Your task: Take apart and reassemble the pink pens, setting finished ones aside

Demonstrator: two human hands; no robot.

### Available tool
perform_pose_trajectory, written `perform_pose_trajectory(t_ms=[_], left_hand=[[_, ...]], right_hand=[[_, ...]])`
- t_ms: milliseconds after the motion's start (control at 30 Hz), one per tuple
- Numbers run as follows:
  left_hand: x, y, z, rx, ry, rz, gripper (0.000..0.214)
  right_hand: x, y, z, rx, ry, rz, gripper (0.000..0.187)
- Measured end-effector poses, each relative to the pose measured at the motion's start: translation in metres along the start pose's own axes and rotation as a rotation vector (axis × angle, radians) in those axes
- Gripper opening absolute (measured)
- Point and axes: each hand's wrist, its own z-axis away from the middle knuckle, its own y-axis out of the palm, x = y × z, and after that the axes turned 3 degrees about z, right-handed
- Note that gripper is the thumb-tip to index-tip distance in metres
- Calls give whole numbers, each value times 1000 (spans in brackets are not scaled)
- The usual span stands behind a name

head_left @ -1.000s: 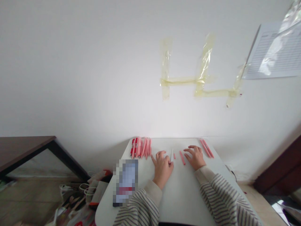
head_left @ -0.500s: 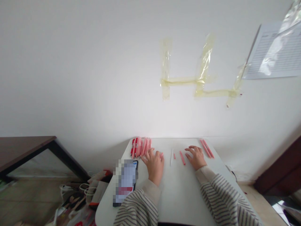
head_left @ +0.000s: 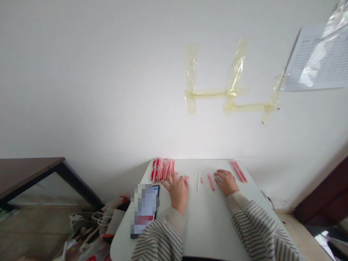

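Observation:
On a small white table (head_left: 209,224), my left hand (head_left: 177,189) reaches to the edge of a row of pink and red pens (head_left: 162,169) at the far left; its fingers curl around a pink piece (head_left: 186,178) that pokes out on the right. My right hand (head_left: 227,182) rests on the table with fingers spread flat, holding nothing. Between the hands lie a thin white refill (head_left: 198,181), a tiny pink bit (head_left: 201,180) and a pink pen barrel (head_left: 211,182). Two more pink barrels (head_left: 238,170) lie at the far right.
A phone (head_left: 145,210) lies at the table's left edge. The table stands against a white wall with yellowed tape strips (head_left: 231,96) and a printed sheet (head_left: 318,59). A dark table (head_left: 29,174) and a clutter of bags (head_left: 89,232) are on the floor at left.
My left hand has moved left, from beside the white refill to the row of pens, and has closed on a pink piece. The right hand stays nearly still.

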Motion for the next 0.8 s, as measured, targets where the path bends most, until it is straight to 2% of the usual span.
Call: perform_pose_trajectory(t_ms=[200, 533, 800], left_hand=[[-2, -1, -1, 7, 17, 74, 11], [-10, -2, 0, 65, 121, 266, 5], [-13, 0, 2, 52, 252, 344, 4]], right_hand=[[7, -3, 1, -36, 27, -18, 27], [41, -22, 3, -114, -194, -151, 21], [60, -25, 6, -109, -296, -184, 18]])
